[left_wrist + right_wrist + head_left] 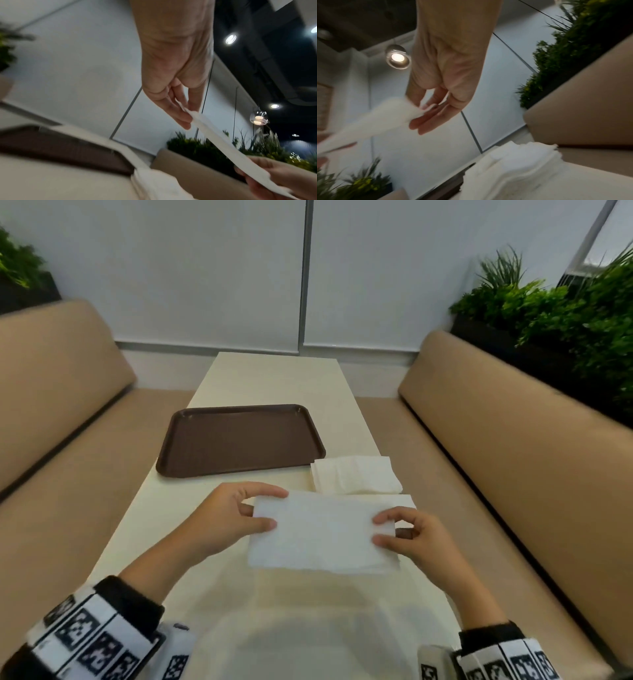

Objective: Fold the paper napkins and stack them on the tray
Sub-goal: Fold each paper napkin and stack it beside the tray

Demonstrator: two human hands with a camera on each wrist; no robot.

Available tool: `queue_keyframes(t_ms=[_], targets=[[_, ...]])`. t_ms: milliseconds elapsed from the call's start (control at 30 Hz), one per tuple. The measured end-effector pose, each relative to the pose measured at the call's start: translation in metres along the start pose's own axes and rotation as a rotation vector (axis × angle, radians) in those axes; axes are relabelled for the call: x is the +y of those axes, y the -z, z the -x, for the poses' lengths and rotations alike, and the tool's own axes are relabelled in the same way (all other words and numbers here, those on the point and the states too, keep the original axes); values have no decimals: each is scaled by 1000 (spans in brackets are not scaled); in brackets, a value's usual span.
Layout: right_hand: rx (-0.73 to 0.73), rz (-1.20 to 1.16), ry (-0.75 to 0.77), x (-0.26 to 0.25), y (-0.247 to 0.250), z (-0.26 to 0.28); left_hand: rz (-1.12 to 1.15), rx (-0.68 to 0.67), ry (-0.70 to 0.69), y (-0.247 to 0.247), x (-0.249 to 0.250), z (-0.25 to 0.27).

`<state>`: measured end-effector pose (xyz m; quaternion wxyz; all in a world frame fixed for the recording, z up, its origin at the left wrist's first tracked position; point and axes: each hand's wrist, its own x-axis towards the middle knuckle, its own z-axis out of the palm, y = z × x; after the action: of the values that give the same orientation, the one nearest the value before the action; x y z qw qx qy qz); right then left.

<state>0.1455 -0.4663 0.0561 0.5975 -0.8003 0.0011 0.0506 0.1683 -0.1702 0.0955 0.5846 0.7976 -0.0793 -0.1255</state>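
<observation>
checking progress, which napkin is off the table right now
The napkin pinched at each end by the left hand and right hand; the other napkins lie beside the tray.

On the table (274,378), the tray (239,440) lies left of the napkin pile (356,475).

Tan benches (513,419) flank the cream table (274,378) on both sides. Green plants (555,313) stand behind the right bench, against a white wall (205,268).

White napkin (322,530) held flat; stack (356,475) beside brown tray (239,440).
</observation>
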Motion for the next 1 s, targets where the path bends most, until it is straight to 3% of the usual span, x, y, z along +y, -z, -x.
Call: queue_keyframes(t_ms=[100, 200, 300, 500, 733, 867, 1000], targets=[[156, 8, -29, 7, 23, -23, 61, -46, 37, -37, -17, -44], [243, 94, -68, 18, 47, -58, 113, 28, 50, -66, -31, -93], [254, 200, -150, 33, 62, -91, 79, 66, 96, -89, -48, -134], [157, 633, -276, 73, 61, -126, -265, 30, 146, -120, -85, -172], [164, 947, -290, 95, 36, -125, -459, 23, 97, -131, -105, -171], [173, 1151, -426, 62, 28, -117, -431, 13, 61, -111, -89, -146], [144, 1094, -238, 12, 3, -107, -336, 88, 17, -49, -78, -80]])
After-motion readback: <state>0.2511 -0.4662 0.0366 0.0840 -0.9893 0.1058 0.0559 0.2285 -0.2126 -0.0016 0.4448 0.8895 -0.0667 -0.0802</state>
